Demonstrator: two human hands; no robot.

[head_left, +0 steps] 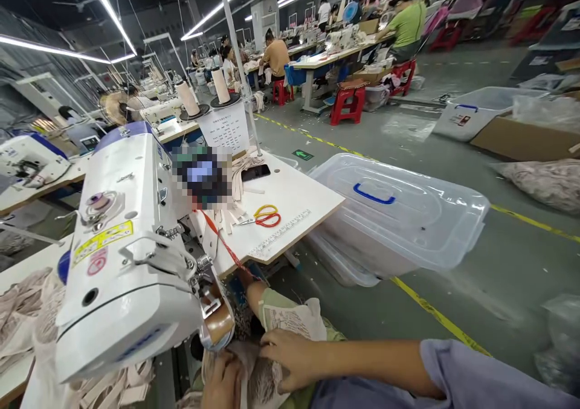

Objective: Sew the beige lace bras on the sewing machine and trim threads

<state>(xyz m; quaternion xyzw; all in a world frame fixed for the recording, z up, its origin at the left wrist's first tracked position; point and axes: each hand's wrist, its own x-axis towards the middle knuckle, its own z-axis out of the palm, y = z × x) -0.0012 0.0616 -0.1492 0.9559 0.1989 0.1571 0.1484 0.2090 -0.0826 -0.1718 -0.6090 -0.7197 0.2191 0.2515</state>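
"Cloth (261, 385): where, from the sewing machine (136, 264)?"

"Just below its near end, bunched between the left hand (224, 376) and the right hand (290, 354), long axis unclear."

"Fingers?"

"The left's, nearer the machine, grip it; the right's bend over it, hold unclear."

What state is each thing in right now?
Left hand: on the fabric, fingers bent
Right hand: on the fabric, fingers bent
Fabric: crumpled
Machine: cannot tell if running
Scissors: lying on the table
Phone: lying, screen dark
Cones: standing
Bin lid: on
Lights: lit
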